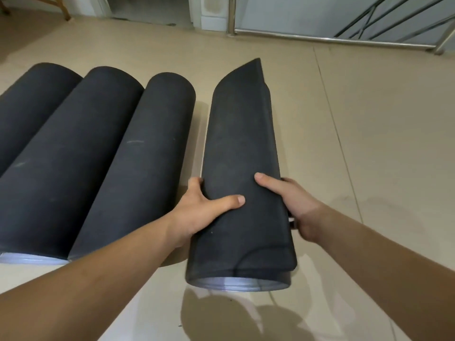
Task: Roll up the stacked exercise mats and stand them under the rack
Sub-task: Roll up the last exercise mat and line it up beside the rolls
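Holds a fourth rolled mat low at the floor with both hands, just beside three rolled mats lying side by side to the left. Grips it near the close end: left hand curled round the left side, right hand round the right side, both thumbs pressing on top. Shows a loose outer flap at the far end, so probably needs tightening. Seems nearly finished with the rolling; leaves all four to stand under the rack, not recognisable here.
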The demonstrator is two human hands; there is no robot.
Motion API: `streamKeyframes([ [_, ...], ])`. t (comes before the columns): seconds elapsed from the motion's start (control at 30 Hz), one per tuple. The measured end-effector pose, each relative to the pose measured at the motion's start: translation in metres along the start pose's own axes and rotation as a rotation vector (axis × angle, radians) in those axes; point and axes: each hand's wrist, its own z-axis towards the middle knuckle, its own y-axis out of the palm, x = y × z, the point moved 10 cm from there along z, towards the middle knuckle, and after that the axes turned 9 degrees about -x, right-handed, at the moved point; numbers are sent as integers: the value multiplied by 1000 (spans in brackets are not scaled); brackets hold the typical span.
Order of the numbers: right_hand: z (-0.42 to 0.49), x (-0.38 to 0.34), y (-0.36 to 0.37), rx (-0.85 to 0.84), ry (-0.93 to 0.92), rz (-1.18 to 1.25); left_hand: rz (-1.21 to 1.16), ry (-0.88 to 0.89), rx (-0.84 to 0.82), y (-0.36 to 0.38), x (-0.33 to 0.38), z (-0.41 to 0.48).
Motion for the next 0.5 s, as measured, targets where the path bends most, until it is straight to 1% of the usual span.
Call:
streamKeyframes([
  [0.03,-8,-15,-4,28,-30,-88,-26,4,-47,4,2,-1],
  [0.07,-15,-26,-7,52,-38,-148,21,28,-63,7,9,-1],
  [0.1,-18,-32,-10,65,-34,-197,148,69,-43,7,20,-1],
  [0.17,-19,-36,-4,101,-43,-305,500,177,76,8,53,-5],
  [0.2,-19,-39,0,143,-52,-378,633,224,128,11,69,-12],
  [0.23,-16,-42,5,177,-71,-439,707,236,156,11,78,-15],
  [0.27,-10,-47,11,179,-103,-473,706,216,161,6,80,-18],
  [0.3,-7,-52,18,161,-129,-472,623,177,154,-3,74,-19],
  [0.33,-5,-55,21,142,-136,-425,512,128,144,-11,64,-20],
  [0.37,-3,-54,20,134,-127,-350,451,97,125,-16,54,-21],
  [0.4,3,-46,15,133,-96,-286,443,96,111,-19,46,-20],
  [0.5,16,-5,5,64,92,-131,563,85,124,-15,36,-16],
])
